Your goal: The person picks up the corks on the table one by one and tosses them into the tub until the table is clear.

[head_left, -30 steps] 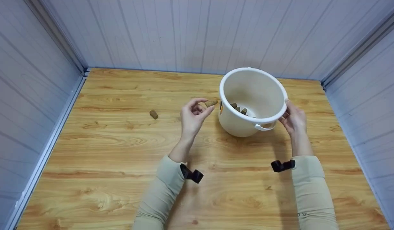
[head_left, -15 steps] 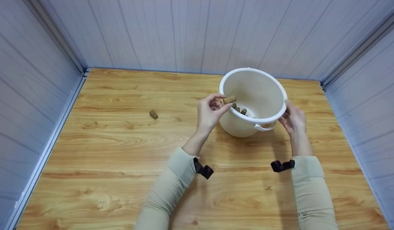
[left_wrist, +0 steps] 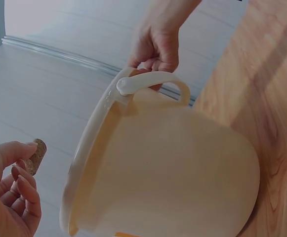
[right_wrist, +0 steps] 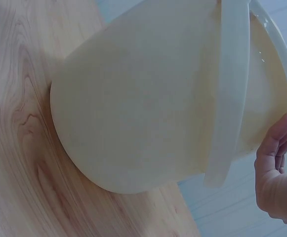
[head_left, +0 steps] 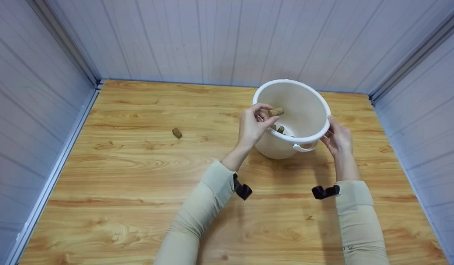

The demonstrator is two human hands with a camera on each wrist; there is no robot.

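Between thumb and fingers, my left hand (head_left: 252, 124) pinches a cork (head_left: 277, 111) over the near-left rim of a white bucket (head_left: 273, 147). In the left wrist view the same cork (left_wrist: 36, 156) shows its speckled brown side, above the bucket's mouth. My right hand (head_left: 338, 138) grips the bucket's rim on the right side, fingers under the edge, as the right wrist view also shows with the hand (right_wrist: 276, 173) at the rim. Inside the bucket lie several corks (head_left: 281, 129), partly hidden by the near wall and my left hand.
A single cork (head_left: 177, 133) lies on the wooden tabletop (head_left: 138, 191), left of the bucket. The bucket's white handle (head_left: 304, 148) hangs down at its front. Pale panel walls (head_left: 168, 40) enclose the table at the back and both sides.
My left hand has moved right and slightly up, bringing the pinched cork from beside the bucket to over its opening. The right hand stays on the rim.
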